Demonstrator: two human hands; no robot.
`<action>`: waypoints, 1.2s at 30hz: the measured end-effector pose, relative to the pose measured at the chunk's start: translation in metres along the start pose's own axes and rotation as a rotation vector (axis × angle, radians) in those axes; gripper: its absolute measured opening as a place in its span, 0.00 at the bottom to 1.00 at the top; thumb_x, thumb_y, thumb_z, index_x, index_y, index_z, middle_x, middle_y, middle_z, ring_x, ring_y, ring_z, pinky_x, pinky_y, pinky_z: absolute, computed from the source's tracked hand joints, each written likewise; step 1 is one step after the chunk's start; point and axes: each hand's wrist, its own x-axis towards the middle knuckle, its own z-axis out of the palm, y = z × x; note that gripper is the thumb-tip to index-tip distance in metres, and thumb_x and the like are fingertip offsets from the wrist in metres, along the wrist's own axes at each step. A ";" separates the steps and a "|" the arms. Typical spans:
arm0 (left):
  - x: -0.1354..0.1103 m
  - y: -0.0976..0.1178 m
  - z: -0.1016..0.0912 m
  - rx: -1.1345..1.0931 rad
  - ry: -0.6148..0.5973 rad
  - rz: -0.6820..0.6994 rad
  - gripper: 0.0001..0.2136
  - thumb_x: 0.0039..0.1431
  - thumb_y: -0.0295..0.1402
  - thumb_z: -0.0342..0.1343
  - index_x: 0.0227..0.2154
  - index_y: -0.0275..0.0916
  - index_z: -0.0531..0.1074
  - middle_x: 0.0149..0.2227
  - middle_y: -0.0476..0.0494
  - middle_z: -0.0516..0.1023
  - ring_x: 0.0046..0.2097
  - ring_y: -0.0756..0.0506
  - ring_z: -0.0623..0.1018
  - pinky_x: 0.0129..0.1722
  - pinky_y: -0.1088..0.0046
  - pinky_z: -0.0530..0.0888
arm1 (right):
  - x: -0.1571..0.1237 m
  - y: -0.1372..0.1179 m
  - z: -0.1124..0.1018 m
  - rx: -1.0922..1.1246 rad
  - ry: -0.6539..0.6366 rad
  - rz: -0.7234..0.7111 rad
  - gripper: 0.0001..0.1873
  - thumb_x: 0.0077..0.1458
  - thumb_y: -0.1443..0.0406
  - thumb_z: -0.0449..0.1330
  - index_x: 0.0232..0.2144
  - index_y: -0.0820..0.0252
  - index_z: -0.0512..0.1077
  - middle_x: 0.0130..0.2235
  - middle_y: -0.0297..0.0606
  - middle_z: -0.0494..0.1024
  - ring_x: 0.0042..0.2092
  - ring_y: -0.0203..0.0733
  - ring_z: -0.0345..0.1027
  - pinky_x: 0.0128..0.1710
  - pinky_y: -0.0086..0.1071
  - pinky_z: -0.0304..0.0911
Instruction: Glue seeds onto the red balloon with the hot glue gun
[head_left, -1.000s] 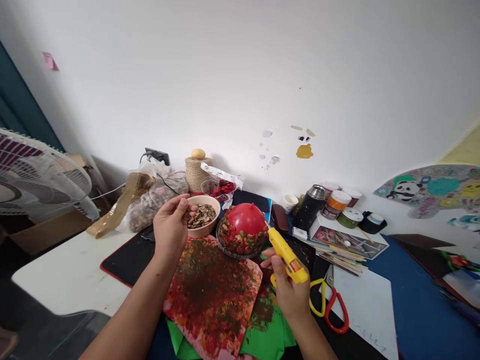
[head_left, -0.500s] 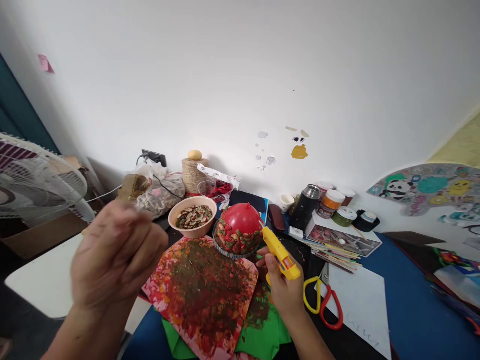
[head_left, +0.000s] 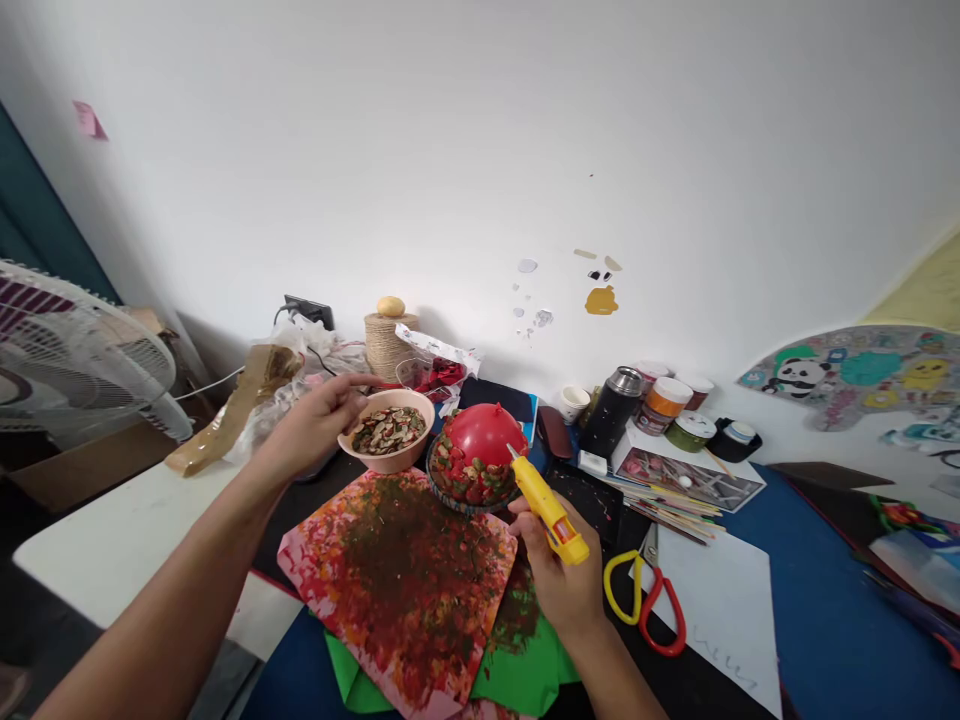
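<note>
My right hand [head_left: 559, 570] is wrapped around a yellow hot glue gun [head_left: 551, 510]. The metal nozzle points up and left, close to a red balloon [head_left: 484, 435]. That balloon rests in a round bowl with a patterned rim [head_left: 469, 508], and painted red and green pieces [head_left: 472, 478] cover its lower part. My left hand [head_left: 330, 415] is at the left rim of a pale pink bowl [head_left: 386, 462], its index finger stretched over the edge and the others bent. Painted seed-like flakes [head_left: 390, 430] fill this bowl. Nothing shows between the left fingers.
A paint-stained pink sheet [head_left: 315, 560] lies over green paper [head_left: 540, 675] in front. Scissors [head_left: 664, 610] with red and yellow handles lie at right, near paint jars [head_left: 667, 398] and a black flask [head_left: 611, 415]. Twine [head_left: 386, 345] stands behind; a fan [head_left: 82, 360] is at left.
My left hand has come down and forward from a raised fist at front left to the pink bowl. The glue gun has shifted slightly left, its nozzle nearer the balloon's front.
</note>
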 end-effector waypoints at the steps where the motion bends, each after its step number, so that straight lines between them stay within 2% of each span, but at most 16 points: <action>1: 0.015 -0.010 0.007 0.061 -0.004 0.009 0.11 0.57 0.44 0.67 0.40 0.46 0.86 0.31 0.39 0.80 0.38 0.35 0.80 0.42 0.60 0.78 | 0.000 -0.001 0.000 0.000 -0.005 0.000 0.16 0.74 0.53 0.62 0.40 0.55 0.83 0.34 0.39 0.86 0.29 0.44 0.81 0.30 0.33 0.75; 4: 0.032 -0.045 0.015 0.285 -0.081 0.033 0.10 0.54 0.41 0.67 0.38 0.47 0.86 0.33 0.38 0.83 0.43 0.32 0.81 0.47 0.58 0.77 | 0.001 -0.003 0.000 -0.018 -0.023 0.004 0.16 0.74 0.52 0.62 0.39 0.55 0.83 0.34 0.39 0.85 0.30 0.44 0.82 0.31 0.33 0.76; 7: 0.029 -0.076 0.014 0.560 -0.292 0.082 0.09 0.52 0.35 0.63 0.35 0.46 0.86 0.37 0.36 0.85 0.46 0.30 0.81 0.52 0.56 0.75 | 0.001 -0.004 0.001 -0.041 -0.042 -0.006 0.18 0.74 0.51 0.61 0.38 0.55 0.83 0.34 0.39 0.85 0.31 0.45 0.81 0.32 0.33 0.76; 9: 0.027 -0.087 0.017 0.666 -0.391 0.109 0.12 0.52 0.31 0.59 0.35 0.46 0.87 0.39 0.35 0.86 0.47 0.30 0.81 0.53 0.56 0.74 | 0.001 -0.005 0.002 -0.048 -0.061 -0.015 0.18 0.74 0.52 0.61 0.38 0.55 0.83 0.34 0.39 0.84 0.31 0.44 0.81 0.32 0.33 0.76; 11: 0.030 -0.093 0.021 0.706 -0.419 0.116 0.14 0.52 0.30 0.58 0.36 0.45 0.87 0.40 0.34 0.86 0.47 0.30 0.81 0.54 0.56 0.74 | 0.001 -0.005 0.002 -0.055 -0.077 -0.017 0.18 0.75 0.52 0.61 0.38 0.55 0.83 0.33 0.39 0.84 0.31 0.45 0.80 0.31 0.33 0.75; 17: 0.038 -0.101 0.032 0.784 -0.413 0.108 0.12 0.52 0.29 0.58 0.36 0.41 0.85 0.39 0.29 0.85 0.48 0.28 0.81 0.53 0.54 0.73 | 0.001 -0.005 0.003 -0.040 -0.070 -0.046 0.16 0.74 0.53 0.62 0.38 0.54 0.82 0.34 0.40 0.84 0.34 0.46 0.82 0.33 0.34 0.76; 20: 0.037 -0.103 0.033 0.793 -0.430 0.114 0.08 0.52 0.28 0.58 0.31 0.42 0.82 0.38 0.29 0.85 0.47 0.29 0.81 0.52 0.55 0.73 | 0.000 -0.006 0.004 -0.039 -0.084 -0.060 0.13 0.73 0.56 0.63 0.37 0.54 0.82 0.34 0.39 0.84 0.33 0.45 0.81 0.33 0.33 0.75; 28: 0.035 -0.095 0.031 0.764 -0.395 0.100 0.05 0.54 0.28 0.58 0.25 0.43 0.75 0.33 0.34 0.83 0.41 0.33 0.81 0.43 0.61 0.70 | 0.001 -0.005 0.004 -0.047 -0.080 -0.057 0.14 0.73 0.55 0.63 0.38 0.54 0.82 0.34 0.40 0.84 0.34 0.45 0.82 0.33 0.34 0.76; 31: 0.031 -0.091 0.024 0.760 -0.326 0.071 0.04 0.57 0.30 0.57 0.28 0.43 0.76 0.33 0.35 0.84 0.39 0.33 0.81 0.39 0.62 0.69 | 0.002 -0.007 0.003 -0.034 -0.066 -0.051 0.13 0.73 0.55 0.63 0.39 0.55 0.82 0.35 0.40 0.84 0.33 0.44 0.82 0.33 0.33 0.76; 33: 0.027 -0.084 0.020 0.690 -0.227 0.043 0.04 0.59 0.34 0.59 0.31 0.43 0.78 0.34 0.38 0.85 0.38 0.34 0.80 0.37 0.64 0.69 | 0.002 -0.008 0.003 -0.029 -0.065 -0.045 0.13 0.73 0.55 0.63 0.39 0.55 0.82 0.35 0.40 0.84 0.33 0.44 0.81 0.33 0.34 0.76; 36: 0.017 -0.061 0.021 0.330 -0.067 -0.007 0.06 0.56 0.40 0.65 0.31 0.45 0.80 0.33 0.42 0.84 0.35 0.37 0.80 0.34 0.66 0.71 | 0.001 -0.008 0.004 -0.011 -0.067 -0.022 0.14 0.73 0.54 0.63 0.39 0.54 0.82 0.35 0.40 0.85 0.33 0.46 0.82 0.33 0.34 0.77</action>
